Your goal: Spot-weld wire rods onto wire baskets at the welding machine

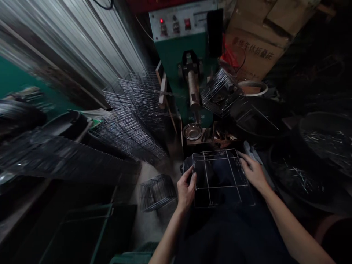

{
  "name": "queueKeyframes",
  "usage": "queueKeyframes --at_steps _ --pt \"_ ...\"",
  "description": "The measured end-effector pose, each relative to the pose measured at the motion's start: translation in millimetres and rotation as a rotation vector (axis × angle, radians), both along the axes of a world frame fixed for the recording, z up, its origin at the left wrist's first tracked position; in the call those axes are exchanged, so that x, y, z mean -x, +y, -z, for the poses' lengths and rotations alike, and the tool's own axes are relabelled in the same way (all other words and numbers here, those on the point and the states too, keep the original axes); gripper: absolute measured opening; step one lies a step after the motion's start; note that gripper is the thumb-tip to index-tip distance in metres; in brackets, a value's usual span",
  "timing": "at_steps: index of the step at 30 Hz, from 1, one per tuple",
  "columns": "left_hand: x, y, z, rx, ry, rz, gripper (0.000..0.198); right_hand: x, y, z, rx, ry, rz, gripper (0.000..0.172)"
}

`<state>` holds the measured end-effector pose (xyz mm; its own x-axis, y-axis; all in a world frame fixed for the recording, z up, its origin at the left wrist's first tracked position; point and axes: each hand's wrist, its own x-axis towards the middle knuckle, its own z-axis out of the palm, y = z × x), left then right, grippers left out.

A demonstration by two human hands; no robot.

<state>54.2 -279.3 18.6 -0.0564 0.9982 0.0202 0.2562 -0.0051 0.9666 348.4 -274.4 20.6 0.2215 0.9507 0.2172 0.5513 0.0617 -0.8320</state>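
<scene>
L hand & R hand both had fingers gripping opp. sides of wire frame, held over dark-clad lap, nr green machine. Stacked wire racks stood to L; tub w/ metal bits sat R.

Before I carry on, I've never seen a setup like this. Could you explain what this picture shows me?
There is no robot here, only a person's two bare hands. The single picture comes from a camera worn on their head, looking forward and down. The left hand and right hand hold a wire frame by its opposite sides, above dark clothing. Ahead stands a green machine with a lit red light. A round metal dish sits low in front of it. Wire panels stand to the left, and a cardboard box is behind on the right. Parts are dark and blurred.
</scene>
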Motion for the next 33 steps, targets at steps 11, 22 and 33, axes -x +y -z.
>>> queueKeyframes --at_steps 11,22,33 --pt "6.0 10.9 -10.3 0.039 0.033 0.065 0.047 -2.9 -20.0 -13.1 0.018 -0.101 -0.138 0.041" --pt "3.7 0.7 5.9 0.065 -0.036 0.052 0.056 -1.4 -42.3 16.5 0.015 0.087 -0.072 0.039" --pt "-1.4 26.3 8.3 -0.051 0.060 0.057 0.052 7.3 -3.4 20.2 0.078 0.326 -0.074 0.064"
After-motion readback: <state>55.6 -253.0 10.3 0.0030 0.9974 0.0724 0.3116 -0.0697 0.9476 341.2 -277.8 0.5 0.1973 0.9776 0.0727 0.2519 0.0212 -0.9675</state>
